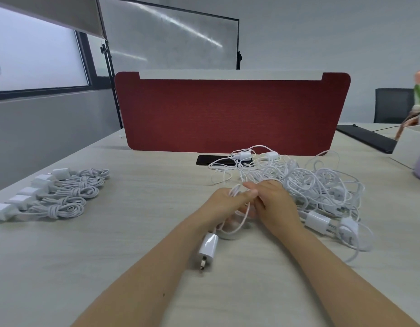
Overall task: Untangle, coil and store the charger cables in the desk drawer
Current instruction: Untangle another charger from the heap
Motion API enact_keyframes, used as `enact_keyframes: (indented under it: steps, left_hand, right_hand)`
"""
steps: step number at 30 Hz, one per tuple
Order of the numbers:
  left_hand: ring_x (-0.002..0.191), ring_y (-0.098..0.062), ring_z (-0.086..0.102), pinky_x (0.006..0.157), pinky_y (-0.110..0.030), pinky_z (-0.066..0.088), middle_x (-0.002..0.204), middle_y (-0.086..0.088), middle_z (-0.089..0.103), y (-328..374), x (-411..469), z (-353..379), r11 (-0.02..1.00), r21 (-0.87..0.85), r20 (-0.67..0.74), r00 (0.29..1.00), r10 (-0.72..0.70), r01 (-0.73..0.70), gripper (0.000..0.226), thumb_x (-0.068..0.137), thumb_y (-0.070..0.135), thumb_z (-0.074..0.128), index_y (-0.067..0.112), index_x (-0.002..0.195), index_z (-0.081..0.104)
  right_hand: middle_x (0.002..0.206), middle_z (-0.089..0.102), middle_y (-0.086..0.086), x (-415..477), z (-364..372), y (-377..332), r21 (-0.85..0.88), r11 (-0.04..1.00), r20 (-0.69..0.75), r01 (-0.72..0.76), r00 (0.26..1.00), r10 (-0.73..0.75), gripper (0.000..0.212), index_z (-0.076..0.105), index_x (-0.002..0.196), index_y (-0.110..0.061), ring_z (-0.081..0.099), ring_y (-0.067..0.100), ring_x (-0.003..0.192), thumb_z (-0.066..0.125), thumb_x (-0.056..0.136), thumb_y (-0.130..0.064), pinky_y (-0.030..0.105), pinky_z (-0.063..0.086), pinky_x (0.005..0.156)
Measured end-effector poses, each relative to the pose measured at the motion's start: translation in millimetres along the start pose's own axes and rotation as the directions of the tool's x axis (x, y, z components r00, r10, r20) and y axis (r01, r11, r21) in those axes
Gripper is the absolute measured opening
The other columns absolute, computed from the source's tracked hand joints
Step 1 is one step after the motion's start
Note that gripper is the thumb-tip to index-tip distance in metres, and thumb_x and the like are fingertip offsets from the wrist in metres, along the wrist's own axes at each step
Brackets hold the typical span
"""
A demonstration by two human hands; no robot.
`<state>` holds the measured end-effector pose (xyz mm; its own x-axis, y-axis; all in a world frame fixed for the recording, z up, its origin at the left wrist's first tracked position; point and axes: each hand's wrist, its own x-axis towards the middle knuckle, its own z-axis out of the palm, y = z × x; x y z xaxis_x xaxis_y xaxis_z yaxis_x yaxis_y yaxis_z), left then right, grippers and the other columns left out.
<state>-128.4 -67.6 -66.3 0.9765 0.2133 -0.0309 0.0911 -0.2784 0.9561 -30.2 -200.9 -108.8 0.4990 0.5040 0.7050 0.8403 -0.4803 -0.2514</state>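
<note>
Pale wood-grain desk top (145,232) runs back to a dark red fabric divider panel (227,109). Along its left edge lie five finished coils of white cable (67,197) in a tidy row, each with a white cube plug beside it. Near the middle, the left hand (224,204) has several loops of a thin white charger cable (236,193) wound round its curled fingers. The cable's white plug adapter (208,246) is beside that forearm, and blur hides whether it hangs or rests. The right hand (277,206) meets the left, its fingers bent in and apparently pinching the same cable by the loops. To the right spreads a tangled heap of white cables (317,187) with several plugs in it, its far strands crossing a black phone (204,160). No drawer is in view.

The cable looks light, limp and smooth, so loops will likely spring apart unless kept pinched. The plug is the heavy end and the firmest place to hold. Tugging mid-strand from the heap would probably tighten knots.
</note>
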Motion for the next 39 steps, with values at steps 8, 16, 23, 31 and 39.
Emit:
enact_keyframes:
  steps: [8, 16, 23, 31, 39]
  left_hand:
    - [0.036, -0.006, 0.031, 0.037, -0.017, 0.026, 0.043, 0.006, 0.041, 11, -5, 1, 0.897, -0.282, -0.292, 0.921, 0.258, -0.341, 0.041, 0.101, 0.015, 0.046, 0.017, 0.063, 0.061]
    - [0.036, -0.005, 0.037, 0.039, -0.018, 0.031, 0.058, 0.005, 0.054, -9, 10, -22, 0.902, -0.42, -0.497, 0.857, -0.135, -0.102, 0.02, 0.095, 0.027, 0.06, 0.013, 0.082, 0.066]
    - [0.046, -0.003, 0.05, 0.056, -0.022, 0.04, 0.051, 0.006, 0.057, -7, 4, 2, 0.971, 0.214, -0.174, 0.974, 0.144, -0.105, 0.042, 0.102, 0.039, 0.047, 0.021, 0.067, 0.064]
    - [0.035, -0.007, 0.023, 0.037, -0.019, 0.015, 0.044, 0.006, 0.031, 11, 0, -7, 0.804, -0.549, -0.215, 0.968, 0.128, -0.228, 0.042, 0.097, 0.021, 0.047, 0.022, 0.057, 0.034]
    - [0.035, -0.007, 0.027, 0.036, -0.018, 0.021, 0.049, 0.007, 0.043, 0, 7, -26, 0.562, -0.753, -0.574, 0.76, -0.306, -0.343, 0.027, 0.096, 0.022, 0.048, 0.018, 0.069, 0.05]
  right_hand:
    - [0.08, 0.062, -0.005, 4, 2, 3, 0.057, 0.994, 0.009, -0.092, 0.996, 0.091, 0.021, 0.063, 0.088, -0.02, 0.054, 0.02, 0.085, 0.048, 0.101, -0.026, 0.037, 0.042, 0.077]
    - [0.089, 0.068, -0.003, 2, -1, 0, -0.07, 0.996, 0.025, -0.06, 0.998, 0.062, 0.014, 0.067, 0.093, -0.018, 0.056, 0.023, 0.087, 0.055, 0.099, -0.02, 0.037, 0.046, 0.076]
    - [0.075, 0.057, -0.003, 1, -7, -17, 0.167, 0.984, 0.005, -0.061, 0.998, 0.061, 0.008, 0.053, 0.095, -0.015, 0.052, 0.021, 0.068, 0.049, 0.101, -0.019, 0.038, 0.043, 0.062]
    - [0.077, 0.057, -0.009, 1, -2, -9, 0.098, 0.99, 0.037, -0.106, 0.994, 0.103, 0.019, 0.048, 0.09, -0.027, 0.051, 0.018, 0.076, 0.033, 0.1, -0.034, 0.04, 0.044, 0.066]
    - [0.1, 0.064, 0.0, 2, 1, -7, -0.213, 0.957, -0.047, -0.196, 0.981, 0.19, 0.015, 0.063, 0.099, -0.016, 0.052, 0.026, 0.102, 0.05, 0.099, -0.022, 0.038, 0.041, 0.083]
